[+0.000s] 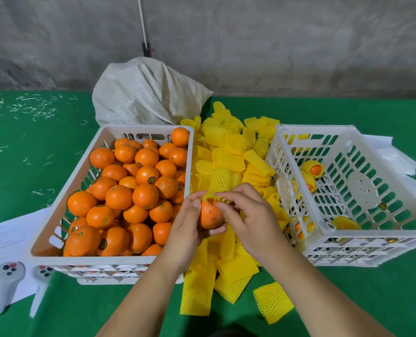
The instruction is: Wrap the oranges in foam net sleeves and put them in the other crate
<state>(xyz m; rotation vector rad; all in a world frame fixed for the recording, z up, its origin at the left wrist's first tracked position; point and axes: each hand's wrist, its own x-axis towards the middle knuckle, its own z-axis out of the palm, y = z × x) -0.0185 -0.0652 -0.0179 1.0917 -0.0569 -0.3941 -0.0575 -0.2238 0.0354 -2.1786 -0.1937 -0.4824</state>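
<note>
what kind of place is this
Probably a small fruit-packing spot, maybe a shed or storeroom. A full crate of oranges, a pile of foam net sleeves and a nearly empty crate sit on a green-covered table against a bare concrete wall.

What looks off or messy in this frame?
Mostly tidy. Pale shreds litter the green table at far left. The right crate sits tilted, raised on its near right side. The held orange shows small dark blemishes.
</note>
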